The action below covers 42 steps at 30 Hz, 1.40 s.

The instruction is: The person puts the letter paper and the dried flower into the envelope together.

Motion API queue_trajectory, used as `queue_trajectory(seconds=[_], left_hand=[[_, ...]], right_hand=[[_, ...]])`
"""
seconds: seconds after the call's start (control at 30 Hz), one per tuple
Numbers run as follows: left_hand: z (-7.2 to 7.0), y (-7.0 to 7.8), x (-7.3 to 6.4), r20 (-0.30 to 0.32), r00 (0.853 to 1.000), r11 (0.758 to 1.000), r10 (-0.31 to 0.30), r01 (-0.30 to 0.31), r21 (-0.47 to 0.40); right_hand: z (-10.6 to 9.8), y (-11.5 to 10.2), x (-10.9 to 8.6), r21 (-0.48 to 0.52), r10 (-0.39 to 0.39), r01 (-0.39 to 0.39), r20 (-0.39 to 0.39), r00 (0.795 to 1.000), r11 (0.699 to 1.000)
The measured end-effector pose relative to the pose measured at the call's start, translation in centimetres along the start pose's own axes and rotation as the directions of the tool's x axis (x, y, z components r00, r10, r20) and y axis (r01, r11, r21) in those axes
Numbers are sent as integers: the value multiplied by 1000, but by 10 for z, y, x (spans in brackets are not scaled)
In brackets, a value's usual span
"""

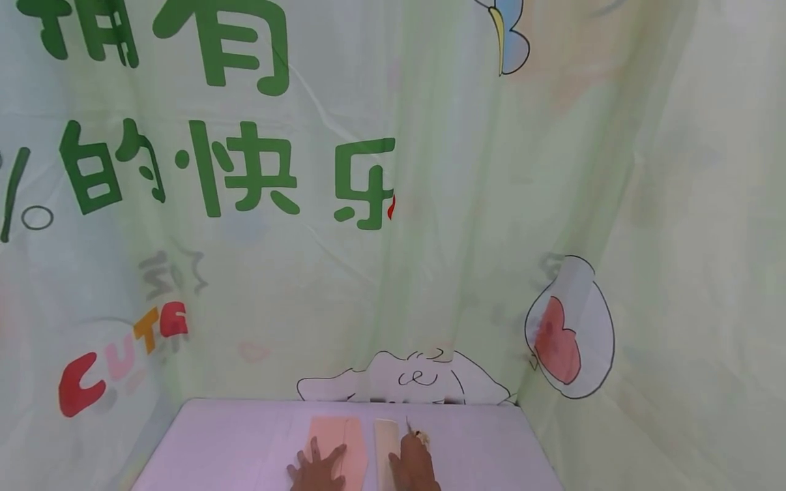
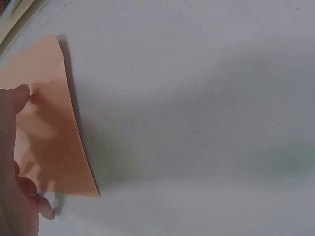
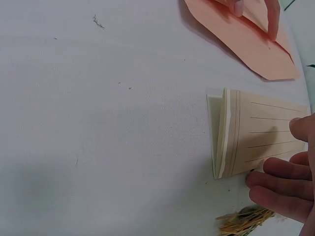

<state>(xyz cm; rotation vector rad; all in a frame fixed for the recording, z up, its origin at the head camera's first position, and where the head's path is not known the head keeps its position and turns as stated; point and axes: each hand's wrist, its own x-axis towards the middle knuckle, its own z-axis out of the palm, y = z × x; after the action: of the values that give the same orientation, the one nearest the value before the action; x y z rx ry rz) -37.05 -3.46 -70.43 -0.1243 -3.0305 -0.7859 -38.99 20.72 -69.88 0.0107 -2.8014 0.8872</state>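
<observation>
My left hand [image 1: 317, 472] lies with spread fingers over a pink paper envelope [image 1: 355, 447]. In the left wrist view, the envelope [image 2: 61, 147] shows its long edge and a shadow beside it. To its right is a folded cream sheet of lined paper [image 1: 385, 443], whose layers part a little at one end in the right wrist view. Over the folded lined paper [image 3: 256, 128] my right hand [image 3: 290, 172] reaches, thumb above its printed face and loosely bent fingers along its side edge. From above, the right hand [image 1: 417, 465] covers part of that edge.
A small bunch of dried flowers [image 3: 243, 221] lies just beyond the right hand's fingers. The white tabletop [image 1: 233, 443] has a few tiny crumbs on it. Printed curtains [image 1: 344, 286] hang behind the table and along both sides.
</observation>
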Motion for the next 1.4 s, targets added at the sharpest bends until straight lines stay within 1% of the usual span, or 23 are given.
queue_trajectory(seconds=[0.03,0.07,0.1,0.13,0.17,0.2,0.23,0.27,0.33,0.37,0.4,0.47,0.53,0.63,0.7,0.77,0.87,0.97,1.0,1.07,1.23,1.4], left_hand=[[3,-2,1,7,1000,1000,-4,4,-15],[5,-3,3,19,1000,1000,-10,11,-28],[8,-5,4,29,999,999,-14,15,-34],[10,-6,5,40,999,999,-13,14,-36],[13,-8,6,47,999,999,-9,10,-30],[15,-10,7,52,999,1000,-9,10,-21],[17,-11,8,58,998,1000,-8,9,-11],[19,-12,9,54,999,1000,-4,3,4],[22,-14,9,40,999,1000,11,-12,23],[21,-13,9,29,999,999,16,-17,27],[21,-13,9,24,999,999,21,-22,34],[16,-10,7,13,1000,999,27,-28,17],[11,-7,5,18,1000,1000,23,-23,-6],[5,-3,2,30,1000,999,3,-2,-36],[6,-3,2,31,1000,999,-4,5,-33],[7,-3,4,30,1000,1000,-5,6,-26],[9,-6,7,37,999,999,7,-6,-37],[9,-7,8,52,999,999,17,-14,-51],[9,-8,8,51,999,999,19,-16,-51],[10,-9,9,51,999,999,19,-16,-44],[11,-11,9,39,999,999,36,-34,-40],[10,-14,9,44,997,996,64,-62,-57]], right_hand=[[4,5,0,-15,-36,35,-29,999,999],[6,7,-1,-13,-57,57,-39,998,998],[7,8,-2,-8,-65,65,-41,997,998],[11,11,-2,-29,-86,84,-55,995,996],[10,10,-3,-21,-80,79,-53,995,997],[6,4,-5,-10,-53,53,-38,998,999],[4,2,-6,-18,-42,41,-38,998,999],[1,-3,-9,-3,-30,30,-31,999,1000],[-3,-9,-11,-16,-15,15,-41,999,1000],[-7,-14,-13,-9,12,-12,-28,1000,1000],[-7,-16,-14,-23,23,-24,-28,999,999],[-6,-17,-14,-49,33,-35,-31,999,998],[-3,-16,-13,-80,57,-59,-30,998,995],[2,-16,-12,-72,93,-97,-57,994,993],[3,-19,-12,-47,161,-164,-63,985,985],[6,-21,-12,-27,240,-242,-64,969,970],[11,-19,-13,-6,308,-308,-58,950,951],[18,-14,-15,15,324,-323,-62,944,946],[20,-13,-16,23,322,-321,-67,944,947],[23,-12,-18,26,337,-336,-76,939,942],[27,-16,-23,-8,371,-373,-78,925,928],[25,-21,-24,-41,373,-375,-55,926,926]])
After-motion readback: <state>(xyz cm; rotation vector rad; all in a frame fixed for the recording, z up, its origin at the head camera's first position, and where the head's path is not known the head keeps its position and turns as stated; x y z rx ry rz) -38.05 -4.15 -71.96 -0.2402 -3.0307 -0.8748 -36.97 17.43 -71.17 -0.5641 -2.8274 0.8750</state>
